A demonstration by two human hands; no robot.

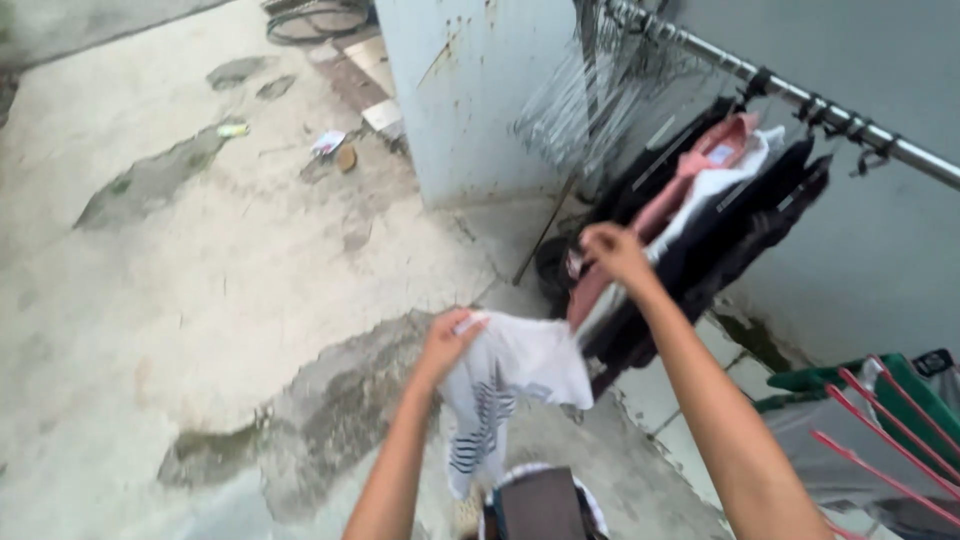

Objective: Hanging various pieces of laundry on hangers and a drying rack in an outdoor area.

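Laundry on a concrete yard: the left hand pinches the top edge of a limp white shirt with dark stripes, held in the air below the metal rail, while the right hand closes on hung clothes, soft pink and black; keeping the damp cloth off the patchy floor looks wise

White garment label, pink shirt

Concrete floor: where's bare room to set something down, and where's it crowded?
Free: the concrete floor left of the left hand, between the litter and damp patch. Crowded: under the rail with hung clothes, by the right hand and red rack.
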